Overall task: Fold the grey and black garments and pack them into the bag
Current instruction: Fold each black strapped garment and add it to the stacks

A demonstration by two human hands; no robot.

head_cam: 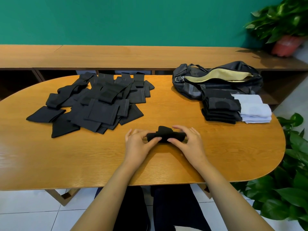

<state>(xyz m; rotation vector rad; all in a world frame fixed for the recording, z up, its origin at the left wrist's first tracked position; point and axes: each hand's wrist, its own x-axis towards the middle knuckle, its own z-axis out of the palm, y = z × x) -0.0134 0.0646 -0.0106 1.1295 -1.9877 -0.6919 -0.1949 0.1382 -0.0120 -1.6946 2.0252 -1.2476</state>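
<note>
**A:** What does the head feed give you; where is the piece in work?

**B:** I see a small rolled black fabric garment (165, 135) at the near middle of the oval orange-brown wooden table (66, 155); whether it rests on the top or is held just above it, I cannot tell. The left hand (138, 141) grips its left end, thumb in front and fingers curled behind; the right hand (189, 140) pinches its right end, thumb in front and forefinger arched over the top.

**A:** And the rest of the stock?

**B:** A loose pile of flat black fabric garments (93, 104) sprawls across the far left of the table, well apart from the hands; at the far right lies a black soft duffel bag (185, 84), its zip gaping on a pale yellow lining. Against its front stands a stack of folded black garments (220, 110); touching that stack on its right is a stack of folded pale grey garments (255, 109).

**A:** Anything around the table?

**B:** A long brown wooden bench (116, 55) runs behind it under a green wall (133, 19); a leafy plant in a pink pot (286, 45) stands at the bench's right end; more green leaves (283, 189) crowd the table's near right edge.
</note>
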